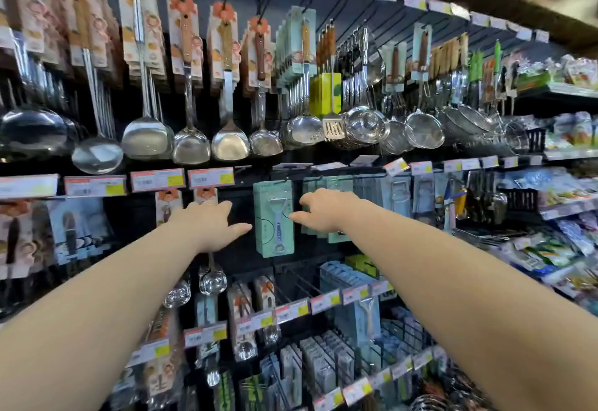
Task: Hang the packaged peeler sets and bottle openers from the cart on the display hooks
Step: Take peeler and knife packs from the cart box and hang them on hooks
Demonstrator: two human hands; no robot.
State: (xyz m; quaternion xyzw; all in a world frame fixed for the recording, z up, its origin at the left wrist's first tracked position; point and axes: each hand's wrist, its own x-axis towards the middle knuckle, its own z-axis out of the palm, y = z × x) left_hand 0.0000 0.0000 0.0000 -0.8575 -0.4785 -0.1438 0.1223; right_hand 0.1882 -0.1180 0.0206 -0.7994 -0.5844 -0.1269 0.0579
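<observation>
A: Where's the package from where you sit?

B: I see the mint-green carded package with a metal peeler under clear plastic (274, 216) hanging from a black wire display hook (281, 181) in the middle row, below the row of pink and yellow price tags (158, 179). It hangs upright against the dark back panel.

A: And my hands?

B: My left hand (210, 221) is just left of the package, fingers spread loosely, the forefinger pointing at its left edge but apart from it. It holds nothing. My right hand (323, 208) is at the package's right edge; fingers (297, 215) curled loosely, the tips touching or almost touching the card. I can't tell if they pinch it.

A: What's beside it?

B: More mint-green packages (336, 184) hang on the next hooks to the right, partly behind my right hand. Steel ladles and spatulas (191, 142) hang in the row above.
</observation>
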